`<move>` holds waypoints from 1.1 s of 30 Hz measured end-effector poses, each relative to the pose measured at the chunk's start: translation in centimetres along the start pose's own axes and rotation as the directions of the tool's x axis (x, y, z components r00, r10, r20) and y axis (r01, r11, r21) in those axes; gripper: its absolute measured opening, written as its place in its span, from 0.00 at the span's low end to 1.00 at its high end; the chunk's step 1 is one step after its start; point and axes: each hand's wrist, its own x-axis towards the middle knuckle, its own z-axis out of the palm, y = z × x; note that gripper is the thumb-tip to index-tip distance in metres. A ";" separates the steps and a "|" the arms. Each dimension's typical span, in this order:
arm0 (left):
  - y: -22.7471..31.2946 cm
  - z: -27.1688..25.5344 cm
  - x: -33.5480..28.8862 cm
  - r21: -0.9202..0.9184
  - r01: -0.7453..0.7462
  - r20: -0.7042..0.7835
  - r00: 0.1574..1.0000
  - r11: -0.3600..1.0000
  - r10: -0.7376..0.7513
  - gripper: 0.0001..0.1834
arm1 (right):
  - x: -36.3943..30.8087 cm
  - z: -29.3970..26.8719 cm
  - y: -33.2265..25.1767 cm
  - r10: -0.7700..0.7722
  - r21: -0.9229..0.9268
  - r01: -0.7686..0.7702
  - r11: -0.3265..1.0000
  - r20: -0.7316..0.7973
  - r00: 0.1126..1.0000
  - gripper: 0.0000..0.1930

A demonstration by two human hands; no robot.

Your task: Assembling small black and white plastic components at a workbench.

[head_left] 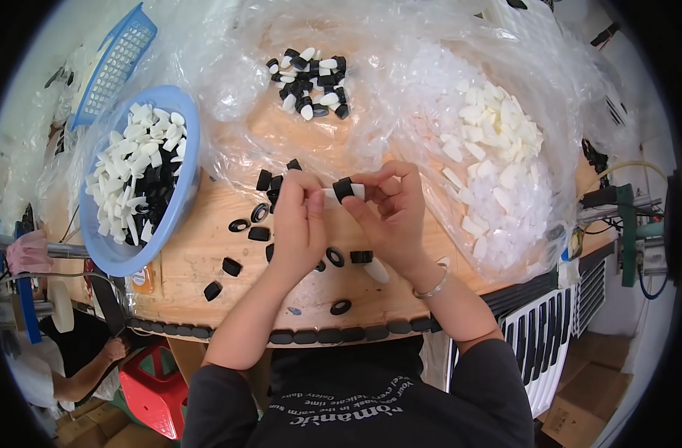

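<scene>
Between my hands, above the wooden table (180, 257), is a white rounded plastic piece (358, 192) with a black ring (342, 188) around it. My left hand (300, 220) pinches the white end on the left. My right hand (393, 213) is closed on the black ring and the other end, thumb below and fingers curled above. Loose black rings, one of them (232, 266) left of my left wrist, lie around my forearms. By my right wrist, a white oval piece (376, 272) lies against another black ring (362, 257).
At the left, a blue basin (194, 142) holds white pieces and black rings. A blue-rimmed basket (117, 71) leans behind it. Joined black-and-white pieces (311, 81) lie at the far middle. Many white pieces (497, 179) rest on clear plastic film at right. A person's arm (87, 377) shows lower left.
</scene>
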 end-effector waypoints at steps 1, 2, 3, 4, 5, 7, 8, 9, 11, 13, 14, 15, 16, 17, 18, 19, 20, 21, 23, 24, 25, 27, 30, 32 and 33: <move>0.1 -0.3 0.0 0.062 -0.003 -0.002 1.000 0.998 0.003 0.04 | 0.1 0.1 -0.3 -0.010 0.028 0.010 1.000 0.003 1.000 0.23; 0.3 -0.2 0.1 0.062 -0.002 0.000 1.000 0.998 0.002 0.04 | 0.2 0.1 -0.4 -0.020 0.055 0.020 0.998 0.005 1.000 0.23; 0.4 -0.1 0.1 0.057 0.002 0.034 0.999 0.998 -0.004 0.02 | 0.2 0.1 -0.2 -0.019 0.055 0.019 0.998 0.003 1.000 0.23; 0.6 0.0 0.2 0.055 0.006 0.063 0.998 0.998 -0.010 0.01 | 0.3 0.0 0.0 -0.048 0.028 0.049 0.998 -0.015 0.999 0.23; 0.6 0.2 0.2 0.058 0.007 0.062 0.998 0.998 -0.010 0.01 | 0.3 0.0 0.1 -0.078 0.001 0.078 0.997 -0.031 0.996 0.22; 0.7 0.5 0.4 -0.065 -0.025 -0.029 0.999 0.998 0.024 0.01 | 0.2 -0.5 -0.1 -0.068 -0.101 0.068 0.992 0.011 0.998 0.21; 0.7 0.3 0.5 -0.067 -0.026 -0.026 0.999 0.997 0.024 0.01 | 0.2 -0.7 -0.2 -0.053 -0.206 0.062 0.977 0.051 0.997 0.19; 0.7 0.0 0.6 -0.025 -0.027 0.018 0.999 0.999 0.028 0.00 | 0.2 -0.8 -0.2 -0.053 -0.208 0.062 0.976 0.048 0.997 0.19; 1.0 -0.2 0.5 0.019 -0.028 0.065 0.998 0.999 0.027 0.01 | 0.1 -0.9 0.0 -0.031 -0.183 0.036 0.982 0.031 0.999 0.15; 1.5 -0.1 0.3 0.018 0.029 0.039 0.999 0.999 -0.029 0.03 | 0.1 -0.6 -0.1 -0.004 -0.106 0.004 0.994 0.003 1.000 0.14; 1.5 -0.1 0.2 0.020 0.030 0.038 0.999 0.999 -0.030 0.03 | 0.2 -0.4 -0.2 0.024 -0.029 -0.025 0.999 -0.019 1.000 0.13; 1.5 0.0 0.1 0.007 0.017 0.024 1.000 1.000 -0.017 0.02 | 0.2 -0.4 -0.3 0.025 -0.027 -0.026 0.999 -0.018 1.000 0.13; 1.5 0.2 0.0 -0.007 0.002 0.011 1.000 1.000 -0.002 0.02 | 0.2 -0.5 -0.5 0.049 0.007 -0.048 0.999 -0.021 0.999 0.12; 1.6 0.3 -0.1 -0.008 0.002 0.010 1.000 1.000 -0.002 0.02 | 0.2 -0.5 -0.6 0.072 0.041 -0.071 0.997 -0.022 0.997 0.12; 1.6 0.3 -0.2 -0.010 0.025 0.004 1.000 1.000 -0.025 0.02 | 0.2 -0.5 -0.5 0.072 0.041 -0.071 0.997 -0.022 0.997 0.12; 1.6 0.4 -0.2 -0.011 0.048 -0.001 0.999 0.999 -0.048 0.01 | 0.2 -0.5 -0.3 0.064 0.052 -0.062 0.997 -0.024 0.998 0.13; 1.3 0.5 -0.2 -0.010 0.047 -0.001 0.999 0.999 -0.047 0.01 | 0.2 -0.5 -0.2 0.056 0.064 -0.054 0.996 -0.026 0.998 0.13; 0.9 0.5 -0.1 -0.007 -0.016 -0.008 1.000 1.000 0.016 0.01 | 0.2 -0.6 -0.3 0.055 0.065 -0.054 0.996 -0.026 0.998 0.13; 0.7 0.4 0.3 -0.003 -0.076 -0.013 0.997 0.997 0.076 0.01 | 0.4 -0.8 -0.5 -0.034 -0.095 0.040 0.995 0.074 0.997 0.13; 0.9 0.1 0.5 0.026 -0.126 0.020 0.992 0.992 0.126 0.01 | 0.4 -0.8 -0.7 -0.033 -0.093 0.039 0.995 0.073 0.997 0.13; 1.0 -0.1 0.6 0.051 -0.177 0.057 0.983 0.983 0.174 0.01 | 0.4 -0.7 -1.1 0.045 -0.037 -0.043 0.998 0.060 0.997 0.12; 1.2 -0.1 0.5 0.007 -0.164 0.052 0.985 0.986 0.163 0.01 | 0.4 -0.7 -1.1 0.125 0.021 -0.126 0.992 0.049 0.991 0.11; 1.3 -0.2 0.1 -0.087 -0.088 0.050 0.994 0.992 0.093 0.02 | 0.5 -1.0 -1.0 0.340 0.334 -0.340 0.879 0.058 0.938 0.10; 1.2 -0.2 0.0 -0.133 -0.022 0.056 0.998 0.991 0.030 0.02 | 0.4 -0.9 -1.3 0.265 0.222 -0.269 0.937 0.050 0.963 0.11; 1.1 -0.1 0.1 -0.149 0.001 0.061 0.998 0.989 0.008 0.02 | 0.5 -1.0 -1.2 0.265 0.223 -0.269 0.937 0.050 0.963 0.11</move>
